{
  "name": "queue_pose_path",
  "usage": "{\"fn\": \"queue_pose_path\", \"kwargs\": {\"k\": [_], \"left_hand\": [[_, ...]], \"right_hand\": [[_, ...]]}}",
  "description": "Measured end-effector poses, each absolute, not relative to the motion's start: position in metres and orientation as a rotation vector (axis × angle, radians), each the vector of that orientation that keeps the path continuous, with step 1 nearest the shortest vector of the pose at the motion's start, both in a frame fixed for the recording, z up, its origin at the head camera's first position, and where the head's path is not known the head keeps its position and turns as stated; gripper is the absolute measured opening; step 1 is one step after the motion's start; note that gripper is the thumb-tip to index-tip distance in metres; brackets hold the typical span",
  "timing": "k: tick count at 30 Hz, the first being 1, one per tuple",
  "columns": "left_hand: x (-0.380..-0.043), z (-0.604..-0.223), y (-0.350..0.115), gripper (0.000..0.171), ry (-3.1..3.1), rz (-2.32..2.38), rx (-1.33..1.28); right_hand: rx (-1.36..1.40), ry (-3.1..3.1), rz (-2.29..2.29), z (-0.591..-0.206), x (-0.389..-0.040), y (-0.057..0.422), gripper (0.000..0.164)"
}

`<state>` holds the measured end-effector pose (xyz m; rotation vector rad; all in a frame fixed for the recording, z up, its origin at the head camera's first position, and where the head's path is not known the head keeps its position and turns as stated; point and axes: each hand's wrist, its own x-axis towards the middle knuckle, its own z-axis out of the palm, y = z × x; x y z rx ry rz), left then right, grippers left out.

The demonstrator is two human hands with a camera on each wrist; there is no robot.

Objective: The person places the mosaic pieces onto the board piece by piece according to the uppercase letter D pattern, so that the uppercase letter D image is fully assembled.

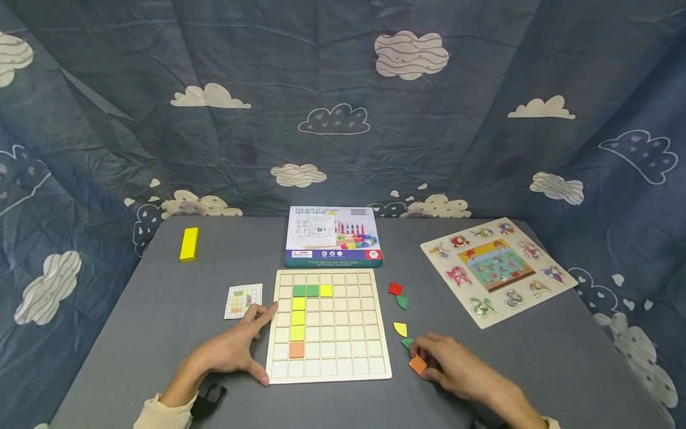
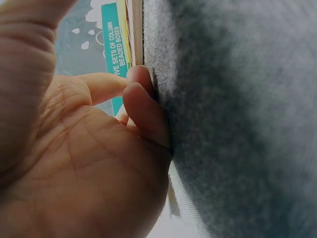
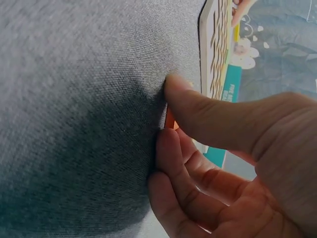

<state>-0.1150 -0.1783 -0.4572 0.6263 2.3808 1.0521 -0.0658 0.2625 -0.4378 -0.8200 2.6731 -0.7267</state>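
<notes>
1. Orange tile [image 1: 418, 364]: on the near right of the table [image 1: 134, 339], right of the grid board [image 1: 383, 357]. Right hand [image 1: 452, 362] pinches it by opposite edges, thumb against fingertips. Cannot tell whether it is clear of the cloth.
2. Left hand [image 1: 230, 351] grasps nothing; thumb at the board's near left corner, fingertips along its left edge.
3. Handling, my guess: tile light, stiff, fairly smooth, hard to break. Thin, so best held by 2 opposite sides, flat face left free.
4. Board probably light and rigid, could slide if nudged; outer rim is the place to steady it.
5. Edges: 7 coloured tiles [image 1: 297, 318] sit in the grid's raised-looking cells; a dragged piece could catch there.
6. Room: green piece [image 1: 407, 344] lies just beside the right fingers, yellow piece [image 1: 400, 329] a little farther off. Bare cloth between these and the board. Box [image 1: 332, 255] close behind the board; card [image 1: 236, 295] near the left fingers.
</notes>
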Motion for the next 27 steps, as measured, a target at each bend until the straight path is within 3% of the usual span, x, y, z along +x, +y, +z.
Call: {"fn": "queue_pose_path", "kwargs": {"k": [19,27], "left_hand": [[-0.116,-0.457,-0.177,0.138,2.398,1.039,0.623],[-0.115,-0.456,-0.176,0.139,2.390,1.040,0.599]], "right_hand": [[-0.888,2.765,-0.495,-0.433,-0.069,0.253,0.022],[-0.942,2.828,-0.551,-0.427,-0.075,0.235,0.013]]}}
